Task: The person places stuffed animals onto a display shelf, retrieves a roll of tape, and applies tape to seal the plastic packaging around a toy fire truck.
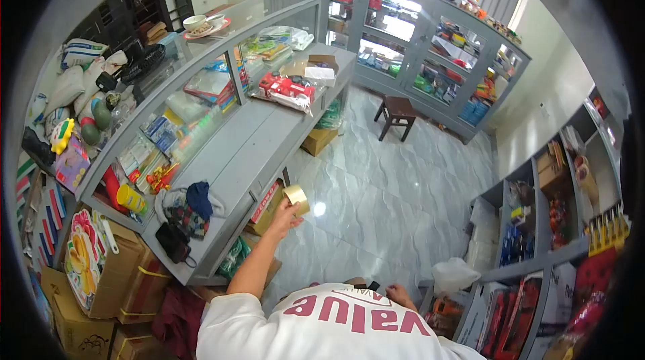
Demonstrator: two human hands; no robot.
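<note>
My left hand (287,216) is stretched forward beside the grey counter, its fingers closed on a roll of tan packing tape (295,199). Behind the tape, a cardboard box with a red label (266,204) shows at the counter's lower side. My right hand (401,295) is low, close to my white shirt (322,330). Its fingers are too small and partly hidden, so what it holds, if anything, is unclear. Small dark items (373,286) show just left of it.
A glass-fronted counter (248,138) runs along the left, with clothing (191,209) on its ledge. Stacked cartons (138,272) stand at the lower left. A brown stool (395,115) stands on the tiled floor (376,192). Loaded shelves (500,262) line the right side.
</note>
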